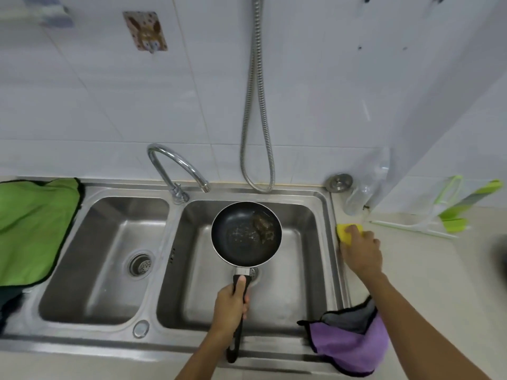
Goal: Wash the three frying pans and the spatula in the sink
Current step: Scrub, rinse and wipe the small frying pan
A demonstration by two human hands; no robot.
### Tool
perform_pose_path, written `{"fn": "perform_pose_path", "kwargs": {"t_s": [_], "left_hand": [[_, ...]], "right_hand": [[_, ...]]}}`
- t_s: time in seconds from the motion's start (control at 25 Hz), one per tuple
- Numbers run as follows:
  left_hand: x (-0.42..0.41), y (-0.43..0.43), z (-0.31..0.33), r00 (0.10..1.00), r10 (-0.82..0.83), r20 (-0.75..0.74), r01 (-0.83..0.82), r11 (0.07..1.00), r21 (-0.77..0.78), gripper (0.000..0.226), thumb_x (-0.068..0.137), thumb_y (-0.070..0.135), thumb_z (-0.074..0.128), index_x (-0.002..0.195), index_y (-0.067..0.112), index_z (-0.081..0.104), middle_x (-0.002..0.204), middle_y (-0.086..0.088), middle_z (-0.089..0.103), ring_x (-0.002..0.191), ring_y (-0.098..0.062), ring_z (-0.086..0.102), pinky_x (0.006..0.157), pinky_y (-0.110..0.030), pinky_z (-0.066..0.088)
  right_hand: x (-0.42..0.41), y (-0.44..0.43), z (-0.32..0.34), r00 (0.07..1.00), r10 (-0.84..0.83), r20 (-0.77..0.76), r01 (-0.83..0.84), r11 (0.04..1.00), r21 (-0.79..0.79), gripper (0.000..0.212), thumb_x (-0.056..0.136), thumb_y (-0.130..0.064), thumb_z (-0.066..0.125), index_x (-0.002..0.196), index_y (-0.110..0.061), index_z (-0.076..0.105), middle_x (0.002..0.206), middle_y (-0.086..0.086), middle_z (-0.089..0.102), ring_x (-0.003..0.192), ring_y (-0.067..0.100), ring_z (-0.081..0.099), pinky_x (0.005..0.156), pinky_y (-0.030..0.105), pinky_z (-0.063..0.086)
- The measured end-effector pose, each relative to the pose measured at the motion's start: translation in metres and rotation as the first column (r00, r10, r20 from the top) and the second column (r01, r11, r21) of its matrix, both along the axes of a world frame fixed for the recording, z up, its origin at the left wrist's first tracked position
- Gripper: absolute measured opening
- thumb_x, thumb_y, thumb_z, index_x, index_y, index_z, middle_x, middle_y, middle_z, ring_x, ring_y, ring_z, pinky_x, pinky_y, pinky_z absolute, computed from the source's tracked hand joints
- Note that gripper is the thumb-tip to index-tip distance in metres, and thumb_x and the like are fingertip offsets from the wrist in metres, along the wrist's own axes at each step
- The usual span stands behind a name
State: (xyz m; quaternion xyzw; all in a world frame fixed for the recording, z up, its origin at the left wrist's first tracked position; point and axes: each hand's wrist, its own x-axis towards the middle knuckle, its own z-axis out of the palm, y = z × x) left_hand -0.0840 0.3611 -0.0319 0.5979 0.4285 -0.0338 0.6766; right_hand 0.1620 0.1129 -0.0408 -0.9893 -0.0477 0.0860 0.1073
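Observation:
A small black frying pan [246,233] with brown food residue hangs level over the right basin of the steel double sink [323,209]. My left hand [231,305] grips its black handle, thumb along the top. My right hand [361,252] reaches onto the counter to the right of the sink and lies over a yellow sponge [346,232], fingers curled on it. No other pan and no spatula show in this view.
A chrome tap [175,171] stands behind the divider, spout over the right basin. A metal hose [256,105] hangs on the wall. A green cloth [33,229] lies left of the sink, a purple and grey cloth [351,344] at its front right corner. A green rack [463,209] stands far right.

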Motion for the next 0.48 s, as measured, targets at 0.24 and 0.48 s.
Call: {"fn": "perform_pose_path", "kwargs": {"t_s": [0.24, 0.48], "left_hand": [[0.001, 0.005, 0.014, 0.998, -0.058, -0.006, 0.059, 0.992, 0.109, 0.047, 0.101, 0.049, 0.059, 0.072, 0.012, 0.054, 0.055, -0.003, 0.053, 0.044, -0.017, 0.046, 0.042, -0.028, 0.040], [-0.010, 0.013, 0.030, 0.993, -0.114, 0.016, 0.111, 0.983, 0.145, 0.045, 0.103, 0.045, 0.057, 0.078, 0.008, 0.058, 0.053, 0.000, 0.052, 0.042, -0.015, 0.047, 0.043, -0.027, 0.039]], "right_hand": [[-0.058, 0.091, 0.039, 0.734, 0.543, 0.407, -0.629, 0.769, 0.108, 0.044, 0.084, -0.032, 0.063, 0.127, -0.024, 0.061, 0.142, 0.011, 0.053, 0.113, 0.036, 0.054, 0.091, 0.045, 0.050], [-0.054, 0.186, 0.059, 0.614, 0.773, 0.162, -0.728, 0.634, -0.262, 0.037, 0.082, -0.037, 0.064, 0.117, -0.026, 0.070, 0.132, 0.007, 0.062, 0.100, 0.033, 0.056, 0.082, 0.043, 0.051]]}}
